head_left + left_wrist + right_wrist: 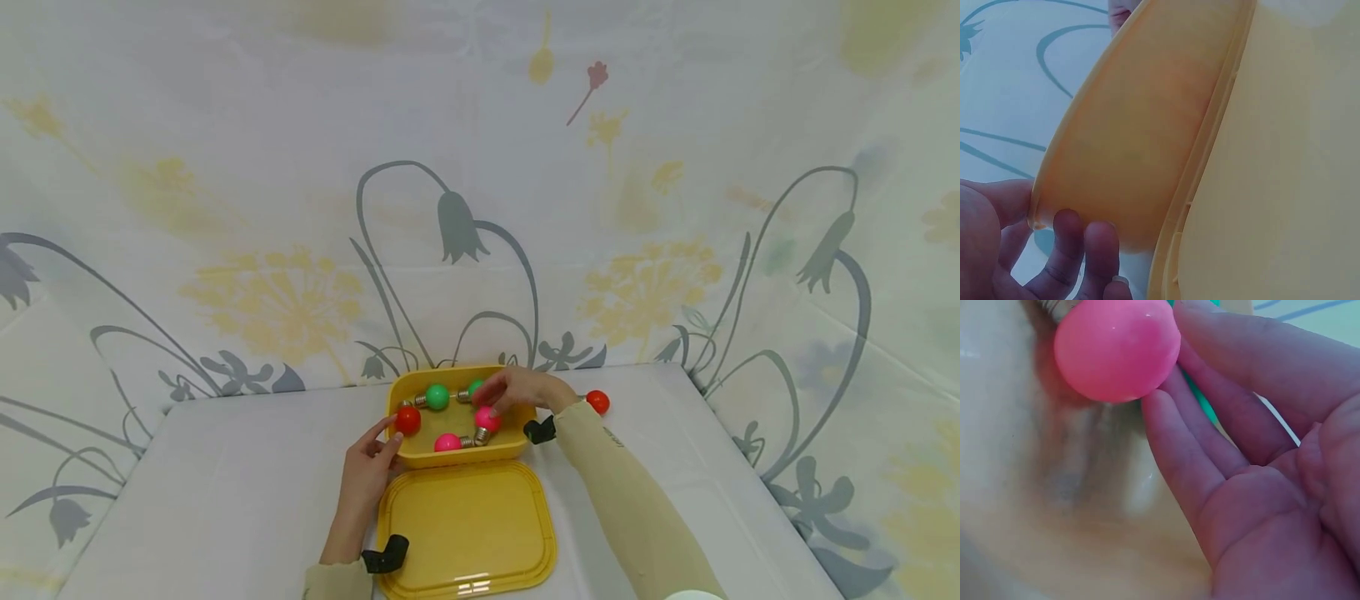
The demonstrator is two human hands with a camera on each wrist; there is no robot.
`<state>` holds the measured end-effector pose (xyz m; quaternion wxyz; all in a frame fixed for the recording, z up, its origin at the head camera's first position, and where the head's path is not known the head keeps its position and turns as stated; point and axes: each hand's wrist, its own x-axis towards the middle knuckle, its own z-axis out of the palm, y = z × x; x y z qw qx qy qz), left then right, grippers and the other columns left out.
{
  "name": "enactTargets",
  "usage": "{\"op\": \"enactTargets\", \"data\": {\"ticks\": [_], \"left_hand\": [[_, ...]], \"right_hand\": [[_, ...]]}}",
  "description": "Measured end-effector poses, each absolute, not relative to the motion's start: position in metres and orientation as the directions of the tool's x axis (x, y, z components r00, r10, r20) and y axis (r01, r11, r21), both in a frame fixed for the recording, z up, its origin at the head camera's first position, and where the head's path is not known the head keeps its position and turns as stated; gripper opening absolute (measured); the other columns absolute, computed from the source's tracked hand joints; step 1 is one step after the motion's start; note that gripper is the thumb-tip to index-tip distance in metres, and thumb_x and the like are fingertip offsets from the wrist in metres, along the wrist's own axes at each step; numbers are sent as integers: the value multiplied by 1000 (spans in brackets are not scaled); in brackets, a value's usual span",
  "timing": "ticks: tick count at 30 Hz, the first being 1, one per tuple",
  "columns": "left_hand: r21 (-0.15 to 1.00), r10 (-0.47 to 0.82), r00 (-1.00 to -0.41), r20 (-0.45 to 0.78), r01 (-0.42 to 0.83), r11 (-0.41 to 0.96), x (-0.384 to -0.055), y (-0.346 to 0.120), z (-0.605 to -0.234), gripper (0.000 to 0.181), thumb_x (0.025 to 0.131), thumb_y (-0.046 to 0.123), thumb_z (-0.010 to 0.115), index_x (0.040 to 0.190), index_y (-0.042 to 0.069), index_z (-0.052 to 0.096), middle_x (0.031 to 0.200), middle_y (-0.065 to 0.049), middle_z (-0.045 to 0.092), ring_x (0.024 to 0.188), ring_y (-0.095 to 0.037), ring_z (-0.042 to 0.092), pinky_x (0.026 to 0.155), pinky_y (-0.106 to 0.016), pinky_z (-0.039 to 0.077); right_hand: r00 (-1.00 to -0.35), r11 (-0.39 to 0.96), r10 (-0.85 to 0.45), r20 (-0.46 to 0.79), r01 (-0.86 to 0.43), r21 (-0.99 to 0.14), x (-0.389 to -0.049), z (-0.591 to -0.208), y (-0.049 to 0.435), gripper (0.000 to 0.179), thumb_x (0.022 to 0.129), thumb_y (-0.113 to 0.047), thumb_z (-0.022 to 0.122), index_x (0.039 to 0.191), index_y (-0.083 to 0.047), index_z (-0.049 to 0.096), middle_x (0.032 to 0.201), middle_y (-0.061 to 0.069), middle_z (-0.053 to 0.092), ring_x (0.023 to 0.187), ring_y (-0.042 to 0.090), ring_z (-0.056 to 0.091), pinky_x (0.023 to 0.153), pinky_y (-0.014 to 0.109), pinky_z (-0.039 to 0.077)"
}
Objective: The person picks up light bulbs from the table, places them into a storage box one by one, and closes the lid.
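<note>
A yellow plastic box [468, 457] stands near the back of the table with several screw-base light bulbs inside. My left hand [367, 467] grips its left front corner, thumb at the rim and fingers against the outer wall [1116, 144]. Over the box's right half, my right hand [517, 388] pinches the round head of a pink light bulb [1116, 350], whose metal base slants toward the front wall. A green bulb [476, 387] is partly hidden behind that hand. Another green bulb [437, 397], a red bulb [408, 419] and a second pink bulb [447, 442] lie around it.
A yellow lid [465, 529] lies flat right in front of the box. Outside the box, a red bulb [597, 402] rests on the white tabletop [247, 492] to the right, beyond my right wrist. A flower-patterned cloth [450, 300] rises behind the table.
</note>
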<state>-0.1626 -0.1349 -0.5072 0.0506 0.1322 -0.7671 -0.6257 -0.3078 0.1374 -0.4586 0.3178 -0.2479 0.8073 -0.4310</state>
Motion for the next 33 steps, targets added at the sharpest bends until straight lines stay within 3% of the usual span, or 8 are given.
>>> {"op": "enactTargets", "data": {"ticks": [24,33], "left_hand": [[974,-276,-955,-112,-161,160,-160,-130,-506,45,99,27,63,141,12,57,84,-9,52,69,-24,58,63,-21,50],[978,-286,-952,-106,-152,145,-162,-128,-505,43,99,23,63,141,12,57,82,-9,52,65,-23,58,62,-20,51]], "right_hand": [[-727,398,-668,-160,-166,-902,-302,-461,138,35,88,2,70,122,2,68,121,17,67,110,24,65,95,34,50],[-728,356,-670,-149,-138,-924,-300,-457,137,36,89,3,68,124,6,65,124,25,63,114,36,62,92,34,52]]}}
